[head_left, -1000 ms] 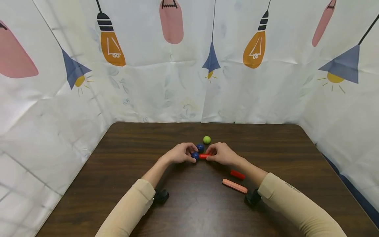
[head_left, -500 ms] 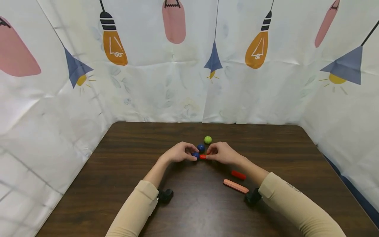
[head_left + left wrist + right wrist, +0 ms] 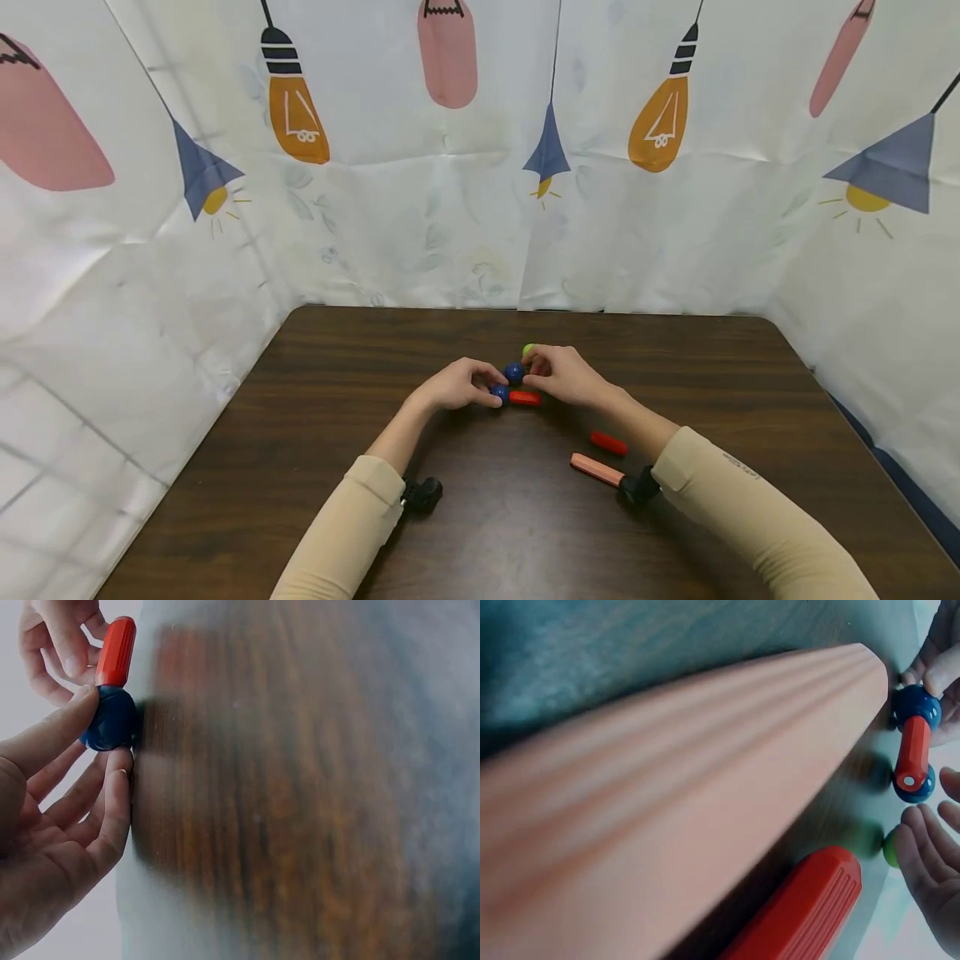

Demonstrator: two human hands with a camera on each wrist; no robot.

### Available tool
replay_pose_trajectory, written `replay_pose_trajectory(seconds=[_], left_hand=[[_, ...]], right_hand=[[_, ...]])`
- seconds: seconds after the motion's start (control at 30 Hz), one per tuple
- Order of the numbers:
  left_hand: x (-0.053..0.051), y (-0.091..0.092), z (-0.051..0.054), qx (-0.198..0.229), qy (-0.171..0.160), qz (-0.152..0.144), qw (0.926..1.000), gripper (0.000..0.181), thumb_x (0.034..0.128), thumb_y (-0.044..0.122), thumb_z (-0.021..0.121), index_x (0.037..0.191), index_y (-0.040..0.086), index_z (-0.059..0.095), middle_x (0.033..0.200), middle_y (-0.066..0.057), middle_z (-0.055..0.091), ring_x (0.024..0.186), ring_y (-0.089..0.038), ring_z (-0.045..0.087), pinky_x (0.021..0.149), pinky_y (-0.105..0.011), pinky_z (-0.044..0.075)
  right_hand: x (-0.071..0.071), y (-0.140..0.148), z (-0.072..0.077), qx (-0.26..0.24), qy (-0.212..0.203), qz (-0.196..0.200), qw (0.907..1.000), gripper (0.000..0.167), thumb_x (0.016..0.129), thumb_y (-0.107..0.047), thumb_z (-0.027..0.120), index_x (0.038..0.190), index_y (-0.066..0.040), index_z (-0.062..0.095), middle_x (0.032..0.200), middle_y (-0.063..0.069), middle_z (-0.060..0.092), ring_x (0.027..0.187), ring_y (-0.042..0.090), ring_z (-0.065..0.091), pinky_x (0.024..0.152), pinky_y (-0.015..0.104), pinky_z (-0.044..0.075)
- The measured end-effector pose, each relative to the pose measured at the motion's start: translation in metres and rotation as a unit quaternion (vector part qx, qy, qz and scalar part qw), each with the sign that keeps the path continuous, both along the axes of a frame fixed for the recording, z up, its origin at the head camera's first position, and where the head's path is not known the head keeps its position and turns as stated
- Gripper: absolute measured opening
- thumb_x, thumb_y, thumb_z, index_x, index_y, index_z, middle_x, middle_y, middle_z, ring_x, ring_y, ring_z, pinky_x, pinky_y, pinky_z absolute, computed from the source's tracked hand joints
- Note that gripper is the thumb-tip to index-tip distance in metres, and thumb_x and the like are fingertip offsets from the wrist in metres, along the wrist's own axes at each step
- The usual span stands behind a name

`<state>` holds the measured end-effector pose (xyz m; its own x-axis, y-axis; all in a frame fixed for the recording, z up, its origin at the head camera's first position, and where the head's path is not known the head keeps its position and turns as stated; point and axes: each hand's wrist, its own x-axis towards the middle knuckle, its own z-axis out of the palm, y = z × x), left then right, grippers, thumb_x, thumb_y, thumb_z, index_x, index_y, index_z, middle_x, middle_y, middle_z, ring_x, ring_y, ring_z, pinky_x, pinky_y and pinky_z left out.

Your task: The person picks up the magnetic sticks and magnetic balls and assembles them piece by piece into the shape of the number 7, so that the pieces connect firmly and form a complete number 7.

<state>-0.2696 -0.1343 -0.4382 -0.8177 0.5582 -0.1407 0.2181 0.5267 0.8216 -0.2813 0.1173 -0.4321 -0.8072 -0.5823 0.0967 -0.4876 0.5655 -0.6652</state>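
Observation:
My left hand (image 3: 459, 386) pinches a glossy blue ball (image 3: 112, 720) between thumb and fingers, low at the tabletop. A short ridged red rod (image 3: 525, 398) extends rightward from that ball, its end against it. Behind the rod sits a second blue ball (image 3: 514, 372). My right hand (image 3: 567, 375) is just right of this second ball, thumb and fingers apart and the rod out of its grasp. Its fingers partly hide a green ball (image 3: 889, 849) in the head and right wrist views. Whether the fingertips touch the green ball, I cannot tell.
Another red rod (image 3: 608, 443) lies on the dark wooden table (image 3: 495, 533) under my right forearm. Beside it is a longer salmon-coloured ridged rod (image 3: 596, 469), its near end partly covered by the black wrist camera (image 3: 639, 487). A printed white curtain (image 3: 375, 225) surrounds the table's back and sides.
My right hand has released the red rod and moved back toward the second blue ball and the green ball. My left hand still holds its blue ball. The head view has shifted slightly.

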Motion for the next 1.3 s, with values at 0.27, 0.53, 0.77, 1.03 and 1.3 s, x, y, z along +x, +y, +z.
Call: replay_pose_trajectory(seconds=[0.27, 0.53, 0.77, 1.03, 1.3], left_hand=[[0.0, -0.003, 0.0, -0.003, -0.001, -0.001, 1.0, 0.031, 0.092, 0.016, 0.08, 0.121, 0.006, 0.073, 0.106, -0.001, 0.07, 0.088, -0.017, 0.065, 0.082, -0.034, 0.053], [0.002, -0.007, 0.003, -0.004, 0.002, -0.006, 1.0, 0.03, 0.0923, 0.015, 0.079, 0.12, 0.006, 0.072, 0.107, -0.002, 0.07, 0.088, -0.018, 0.064, 0.081, -0.034, 0.053], [0.003, -0.011, 0.001, -0.007, 0.003, -0.007, 0.9999, 0.031, 0.0926, 0.017, 0.079, 0.121, 0.006, 0.072, 0.109, -0.002, 0.07, 0.089, -0.017, 0.065, 0.082, -0.034, 0.053], [0.004, -0.015, 0.0, -0.006, 0.011, -0.004, 0.9999, 0.032, 0.0929, 0.017, 0.079, 0.122, 0.007, 0.072, 0.112, -0.003, 0.07, 0.09, -0.017, 0.066, 0.083, -0.034, 0.053], [0.001, -0.015, -0.001, -0.009, 0.022, -0.004, 0.9997, 0.03, 0.0948, 0.016, 0.076, 0.124, 0.009, 0.071, 0.113, -0.003, 0.069, 0.092, -0.018, 0.064, 0.083, -0.034, 0.053]], right_hand=[[-0.007, -0.003, -0.004, 0.031, 0.012, 0.03, 0.999, 0.036, 0.097, -0.015, 0.073, 0.129, -0.002, 0.061, 0.089, 0.001, 0.071, 0.076, 0.012, 0.066, 0.073, 0.033, 0.056], [-0.009, -0.007, -0.005, 0.051, 0.017, 0.04, 0.9978, 0.046, 0.096, -0.014, 0.073, 0.137, 0.0, 0.059, 0.093, 0.005, 0.072, 0.08, 0.013, 0.067, 0.076, 0.034, 0.057], [-0.013, -0.012, -0.006, 0.085, 0.032, 0.066, 0.9937, 0.05, 0.097, -0.016, 0.073, 0.142, -0.002, 0.058, 0.079, -0.002, 0.061, 0.066, 0.009, 0.053, 0.064, 0.026, 0.046], [-0.014, -0.013, -0.006, 0.104, 0.044, 0.07, 0.9912, 0.035, 0.096, -0.017, 0.074, 0.128, -0.004, 0.069, 0.078, -0.003, 0.057, 0.067, 0.009, 0.049, 0.063, 0.025, 0.042], [-0.008, 0.001, -0.002, 0.099, 0.028, 0.081, 0.9914, 0.033, 0.098, -0.013, 0.071, 0.128, -0.001, 0.065, 0.105, 0.008, 0.068, 0.084, 0.015, 0.06, 0.081, 0.037, 0.053]])
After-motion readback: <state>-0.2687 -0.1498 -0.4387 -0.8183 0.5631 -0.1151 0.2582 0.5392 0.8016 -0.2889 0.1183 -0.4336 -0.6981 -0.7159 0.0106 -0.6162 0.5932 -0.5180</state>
